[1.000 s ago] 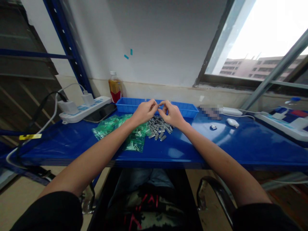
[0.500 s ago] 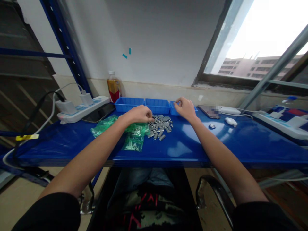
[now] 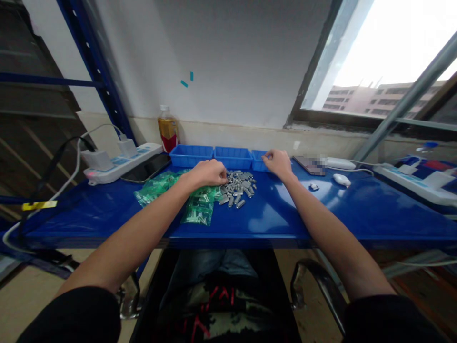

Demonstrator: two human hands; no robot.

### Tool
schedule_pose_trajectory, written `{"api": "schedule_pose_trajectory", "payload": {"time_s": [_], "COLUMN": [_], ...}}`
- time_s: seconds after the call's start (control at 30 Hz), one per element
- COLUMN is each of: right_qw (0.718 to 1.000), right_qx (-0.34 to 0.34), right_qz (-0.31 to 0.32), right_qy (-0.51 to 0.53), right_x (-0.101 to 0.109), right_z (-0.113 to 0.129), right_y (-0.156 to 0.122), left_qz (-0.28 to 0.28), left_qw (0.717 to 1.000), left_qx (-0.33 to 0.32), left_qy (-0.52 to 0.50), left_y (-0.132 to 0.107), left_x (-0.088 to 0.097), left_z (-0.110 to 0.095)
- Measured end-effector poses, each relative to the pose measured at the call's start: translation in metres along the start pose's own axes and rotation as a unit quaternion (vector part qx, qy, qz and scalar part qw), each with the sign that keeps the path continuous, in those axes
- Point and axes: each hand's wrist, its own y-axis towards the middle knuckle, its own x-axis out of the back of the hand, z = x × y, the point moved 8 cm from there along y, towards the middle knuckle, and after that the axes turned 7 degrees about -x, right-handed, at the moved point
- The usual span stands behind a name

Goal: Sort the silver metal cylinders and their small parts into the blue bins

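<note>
My left hand [image 3: 208,173] rests curled at the left edge of a pile of small grey metal parts [image 3: 238,187] on the blue table [image 3: 357,214], fingertips pinched among the parts. What it grips is too small to make out. My right hand [image 3: 278,162] hovers over the right end of the blue compartment tray [image 3: 214,156], fingers bent together at the tray's rim. Green plastic bags [image 3: 193,200] lie under and left of my left wrist.
A white power strip [image 3: 117,162] with plugged chargers and a dark phone [image 3: 147,168] sit at the left, a drink bottle [image 3: 167,127] behind the tray. A white mouse-like item [image 3: 342,179], cables and another power strip [image 3: 417,186] lie right. A chair armrest [image 3: 314,286] is below.
My hands, first pinched together above the pile, have separated. The left dropped to the pile's left edge; the right moved to the right end of the tray and lowered slightly.
</note>
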Motion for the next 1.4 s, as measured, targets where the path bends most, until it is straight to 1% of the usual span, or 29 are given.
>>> {"api": "schedule_pose_trajectory", "payload": {"time_s": [0.2,0.33,0.43,0.5,0.6,0.67,0.77,0.8,0.87,0.93,1.03,1.17,1.27,1.33,1.4], "right_qw": [1.000,1.000,1.000,0.999,0.993,0.980,0.953,0.945,0.938,0.938,0.940,0.938,0.939,0.943,0.946], "right_qx": [-0.007,-0.008,-0.003,0.012,0.080,0.153,0.253,0.275,0.297,0.299,0.290,0.287,0.274,0.254,0.234], "right_qz": [0.014,0.018,0.000,-0.027,-0.046,-0.030,0.005,0.013,0.014,0.004,-0.009,-0.019,-0.020,-0.018,-0.013], "right_qy": [-0.001,0.001,0.007,0.020,0.073,0.121,0.168,0.174,0.178,0.176,0.180,0.193,0.206,0.216,0.224], "right_x": [-0.003,-0.004,0.001,0.009,0.022,0.028,0.032,0.032,0.031,0.030,0.030,0.033,0.034,0.032,0.029], "right_z": [-0.001,-0.002,0.000,0.006,0.029,0.055,0.094,0.104,0.118,0.123,0.123,0.121,0.121,0.118,0.115], "right_y": [0.000,0.000,-0.002,-0.004,-0.012,-0.024,-0.049,-0.057,-0.068,-0.073,-0.074,-0.074,-0.073,-0.070,-0.066], "left_qz": [0.008,-0.002,-0.025,-0.048,-0.092,-0.126,-0.169,-0.180,-0.197,-0.207,-0.211,-0.200,-0.212,-0.226,-0.228], "left_qw": [1.000,1.000,0.999,0.998,0.991,0.981,0.957,0.949,0.935,0.924,0.914,0.911,0.928,0.946,0.957], "left_qx": [-0.006,-0.011,-0.015,-0.015,-0.015,-0.016,-0.005,0.001,0.012,0.015,0.018,0.031,0.018,-0.017,-0.061], "left_qy": [0.009,0.000,-0.020,-0.039,-0.092,-0.149,-0.234,-0.257,-0.294,-0.320,-0.347,-0.358,-0.305,-0.231,-0.167], "left_y": [0.000,0.000,0.001,0.002,0.003,0.004,0.004,0.004,0.005,0.006,0.007,0.007,0.005,0.003,0.001], "left_x": [-0.001,-0.001,0.004,0.009,0.017,0.021,0.024,0.023,0.022,0.020,0.018,0.016,0.019,0.024,0.025], "left_z": [-0.004,-0.003,-0.003,-0.002,0.000,0.003,0.010,0.013,0.018,0.022,0.022,0.021,0.017,0.010,0.000]}}
